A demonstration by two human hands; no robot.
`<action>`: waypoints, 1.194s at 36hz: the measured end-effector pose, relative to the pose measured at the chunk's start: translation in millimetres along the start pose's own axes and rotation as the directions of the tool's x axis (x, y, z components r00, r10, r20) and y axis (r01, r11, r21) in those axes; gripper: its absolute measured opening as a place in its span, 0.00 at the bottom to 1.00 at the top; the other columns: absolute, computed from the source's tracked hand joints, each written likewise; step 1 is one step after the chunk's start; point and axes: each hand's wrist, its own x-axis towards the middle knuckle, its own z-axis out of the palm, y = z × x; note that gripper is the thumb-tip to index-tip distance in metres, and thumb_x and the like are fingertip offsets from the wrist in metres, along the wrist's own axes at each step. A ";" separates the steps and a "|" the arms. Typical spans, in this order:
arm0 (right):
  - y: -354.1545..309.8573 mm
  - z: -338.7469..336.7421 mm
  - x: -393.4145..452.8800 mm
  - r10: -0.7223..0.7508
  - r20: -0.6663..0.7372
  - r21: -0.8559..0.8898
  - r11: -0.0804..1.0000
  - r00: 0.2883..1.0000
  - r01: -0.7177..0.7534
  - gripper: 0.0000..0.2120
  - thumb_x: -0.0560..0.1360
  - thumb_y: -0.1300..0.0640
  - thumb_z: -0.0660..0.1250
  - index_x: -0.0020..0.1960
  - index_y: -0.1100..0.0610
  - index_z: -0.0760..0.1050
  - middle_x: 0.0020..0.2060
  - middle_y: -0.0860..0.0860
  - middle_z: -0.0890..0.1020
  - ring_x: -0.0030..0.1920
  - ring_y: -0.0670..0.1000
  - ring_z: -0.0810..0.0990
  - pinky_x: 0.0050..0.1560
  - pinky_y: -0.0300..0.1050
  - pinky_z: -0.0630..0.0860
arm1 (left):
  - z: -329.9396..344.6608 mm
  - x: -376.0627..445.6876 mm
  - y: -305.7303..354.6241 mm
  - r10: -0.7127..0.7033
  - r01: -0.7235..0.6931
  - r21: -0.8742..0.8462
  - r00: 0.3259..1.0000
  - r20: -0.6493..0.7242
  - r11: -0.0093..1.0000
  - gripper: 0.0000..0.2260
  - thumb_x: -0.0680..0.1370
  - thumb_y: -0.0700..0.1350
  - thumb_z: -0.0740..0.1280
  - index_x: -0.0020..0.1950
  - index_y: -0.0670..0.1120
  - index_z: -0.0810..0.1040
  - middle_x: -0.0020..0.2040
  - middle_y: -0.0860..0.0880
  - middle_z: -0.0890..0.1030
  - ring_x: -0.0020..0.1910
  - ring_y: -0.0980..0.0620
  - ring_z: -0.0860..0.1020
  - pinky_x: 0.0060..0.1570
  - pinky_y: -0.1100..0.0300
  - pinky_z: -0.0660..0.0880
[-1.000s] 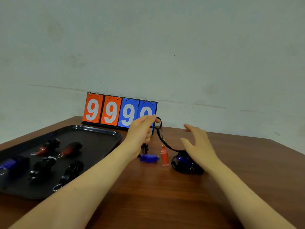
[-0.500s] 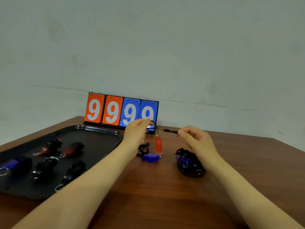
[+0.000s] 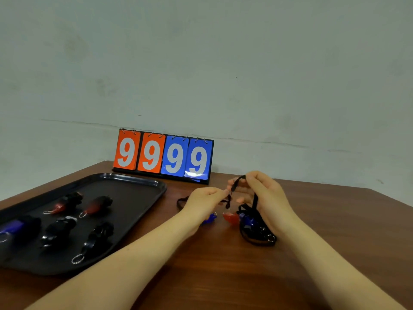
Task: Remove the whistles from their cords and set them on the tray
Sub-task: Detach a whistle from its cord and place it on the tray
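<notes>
Now both hands (image 3: 234, 198) together, pinching cord (image 3: 234, 186)

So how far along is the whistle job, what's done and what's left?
Done: five whistles already lie on the black tray, such as the black one nearest its front edge. In hand: the left hand and right hand both pinch a black cord, with the red whistle just below. Left: that red one, a blue whistle and another blue whistle in the cord pile.
</notes>
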 end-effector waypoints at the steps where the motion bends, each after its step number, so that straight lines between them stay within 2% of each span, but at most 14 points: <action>1: -0.1 1.7 -0.6 -0.015 0.001 0.013 1.000 1.000 0.015 0.11 0.82 0.60 0.57 0.44 0.61 0.73 0.46 0.57 0.85 0.48 0.56 0.85 0.40 0.41 0.80 | 3.2 -1.0 -0.8 -0.007 0.007 -0.011 1.000 0.004 1.000 0.07 0.79 0.52 0.65 0.48 0.53 0.82 0.30 0.53 0.72 0.28 0.56 0.66 0.26 0.66 0.63; 8: -2.8 0.1 2.2 -0.036 -0.080 0.246 0.968 0.996 0.054 0.11 0.81 0.65 0.56 0.44 0.64 0.74 0.42 0.59 0.83 0.48 0.55 0.84 0.48 0.42 0.81 | 17.8 -2.9 -1.6 -0.138 0.140 -0.034 0.988 0.063 0.990 0.09 0.78 0.53 0.64 0.49 0.51 0.81 0.30 0.48 0.72 0.29 0.54 0.69 0.27 0.65 0.63; 13: -7.8 -6.6 6.2 0.029 -0.093 0.520 0.854 0.995 0.024 0.13 0.82 0.63 0.53 0.40 0.60 0.70 0.33 0.53 0.78 0.38 0.51 0.80 0.41 0.41 0.77 | 21.2 -0.7 -0.7 -0.168 0.165 0.041 0.981 0.096 0.985 0.11 0.77 0.53 0.64 0.46 0.50 0.83 0.33 0.49 0.75 0.29 0.54 0.70 0.25 0.65 0.61; 16: -8.4 -12.7 8.4 0.097 -0.139 0.587 0.809 0.986 0.004 0.13 0.82 0.59 0.53 0.38 0.57 0.64 0.29 0.50 0.69 0.31 0.48 0.69 0.38 0.41 0.67 | 19.1 -3.7 1.2 -0.145 0.142 0.033 0.973 0.181 0.989 0.13 0.79 0.53 0.62 0.45 0.48 0.82 0.39 0.46 0.77 0.29 0.54 0.69 0.24 0.64 0.60; 18: -8.1 -16.0 9.9 0.094 -0.201 0.468 0.884 0.975 0.011 0.15 0.81 0.58 0.55 0.36 0.55 0.61 0.27 0.48 0.64 0.27 0.47 0.61 0.35 0.42 0.62 | 16.2 -5.8 4.4 -0.113 0.117 -0.005 0.966 0.233 0.993 0.13 0.80 0.51 0.61 0.43 0.47 0.80 0.45 0.42 0.81 0.27 0.54 0.68 0.24 0.64 0.58; 20: -6.4 -19.0 9.4 -0.023 -0.272 0.050 0.998 0.962 0.038 0.15 0.80 0.56 0.58 0.36 0.54 0.62 0.27 0.47 0.63 0.27 0.47 0.60 0.34 0.43 0.62 | 12.6 -7.1 8.3 -0.061 0.073 -0.041 0.969 0.241 0.996 0.12 0.81 0.49 0.60 0.45 0.46 0.79 0.47 0.44 0.84 0.26 0.55 0.66 0.24 0.64 0.58; 22: -4.7 -21.0 5.8 -0.183 -0.222 -0.383 0.920 0.958 0.087 0.11 0.79 0.55 0.62 0.40 0.56 0.65 0.30 0.48 0.66 0.30 0.47 0.64 0.34 0.42 0.64 | 8.2 -7.4 11.5 -0.007 0.028 -0.099 0.978 0.206 0.995 0.12 0.82 0.48 0.59 0.48 0.42 0.78 0.40 0.47 0.84 0.24 0.56 0.63 0.25 0.63 0.57; 24: -2.2 -20.3 2.3 -0.238 -0.105 -0.546 0.825 0.965 0.144 0.04 0.78 0.56 0.64 0.48 0.54 0.68 0.30 0.47 0.69 0.28 0.43 0.67 0.33 0.36 0.66 | 3.7 -6.5 12.1 0.029 -0.011 -0.121 0.989 0.146 0.993 0.14 0.82 0.48 0.59 0.46 0.40 0.77 0.31 0.48 0.76 0.23 0.56 0.60 0.24 0.65 0.57; 28: 3.9 -17.9 0.6 -0.178 0.132 -0.750 0.625 0.975 0.216 0.12 0.80 0.57 0.61 0.61 0.46 0.69 0.42 0.45 0.77 0.37 0.36 0.76 0.38 0.24 0.69 | -0.2 -8.3 15.1 0.048 -0.048 -0.054 0.999 0.001 0.997 0.13 0.81 0.51 0.62 0.44 0.46 0.81 0.30 0.46 0.70 0.23 0.57 0.63 0.25 0.60 0.66; 30: 8.2 -17.1 2.4 -0.124 0.211 -0.849 0.469 0.970 0.244 0.09 0.80 0.56 0.61 0.59 0.46 0.72 0.47 0.40 0.75 0.44 0.37 0.75 0.42 0.26 0.69 | 1.7 -10.1 17.7 0.093 -0.092 0.012 0.995 -0.040 0.996 0.12 0.81 0.50 0.62 0.44 0.48 0.81 0.33 0.42 0.73 0.24 0.53 0.68 0.38 0.47 0.74; 32: 13.0 -16.9 4.3 -0.078 0.243 -0.898 0.358 0.967 0.254 0.05 0.79 0.55 0.61 0.53 0.47 0.73 0.44 0.41 0.73 0.43 0.41 0.72 0.40 0.32 0.66 | 3.4 -9.4 15.5 0.152 -0.147 0.069 0.986 -0.067 0.987 0.11 0.81 0.49 0.61 0.45 0.49 0.81 0.36 0.47 0.78 0.29 0.56 0.73 0.42 0.50 0.75; 36: 14.6 -19.2 4.9 -0.077 0.220 -0.911 0.341 0.972 0.233 0.10 0.79 0.55 0.62 0.60 0.49 0.72 0.53 0.42 0.74 0.50 0.42 0.74 0.49 0.32 0.67 | 4.2 -5.6 10.9 0.172 -0.162 0.095 0.979 -0.109 0.982 0.12 0.81 0.49 0.61 0.43 0.51 0.82 0.30 0.61 0.76 0.34 0.65 0.73 0.36 0.70 0.67; 39: 13.1 -19.0 4.9 -0.120 0.196 -0.899 0.375 0.973 0.227 0.12 0.80 0.56 0.61 0.63 0.50 0.72 0.57 0.43 0.75 0.55 0.43 0.74 0.55 0.34 0.68 | 3.5 -4.4 10.9 0.192 -0.177 0.109 0.971 -0.140 0.978 0.11 0.82 0.48 0.61 0.44 0.50 0.81 0.29 0.60 0.74 0.31 0.64 0.71 0.34 0.71 0.66; 43: 15.9 -16.3 5.2 -0.130 0.170 -0.897 0.390 0.977 0.208 0.08 0.80 0.54 0.62 0.58 0.50 0.75 0.52 0.45 0.76 0.50 0.42 0.73 0.47 0.30 0.66 | 2.8 -2.8 10.2 0.182 -0.170 0.083 0.969 -0.167 0.982 0.11 0.82 0.47 0.60 0.45 0.49 0.80 0.31 0.59 0.73 0.32 0.61 0.70 0.42 0.64 0.68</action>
